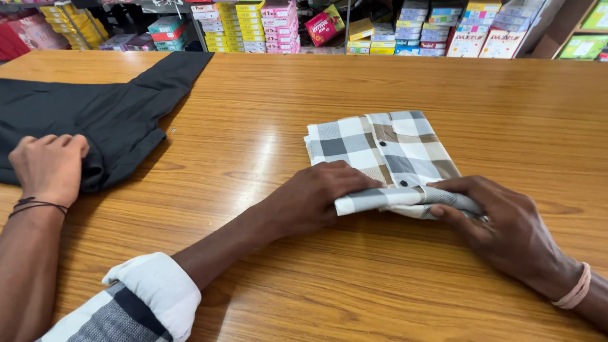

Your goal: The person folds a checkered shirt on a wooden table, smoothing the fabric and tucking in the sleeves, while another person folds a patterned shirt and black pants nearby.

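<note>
A wooden tabletop (266,126) fills the view, and behind its far edge run shelves (266,25) stacked with flat boxes in yellow, pink, blue and green. Right of centre on the tabletop lies a folded checked shirt (386,152) in white, grey and tan, with 2 dark buttons showing on its upper face. The person's left hand (316,193) rests on the near left part of the shirt, fingers pressed together and tucked against the rolled near edge of the cloth. The right hand (500,221) lies at the near right corner, fingers curled over that same rolled edge and pinching it, thumb underneath. A rolled-up white and grey checked sleeve (136,304) covers the left forearm near the bottom edge, and a pale band (573,291) circles the right wrist. At the far left lies a dark garment (107,107), well apart from the shirt. Another person's hand (50,166), with a thin dark cord at the wrist, presses down on the near edge of that garment with its fingers bent.
</note>
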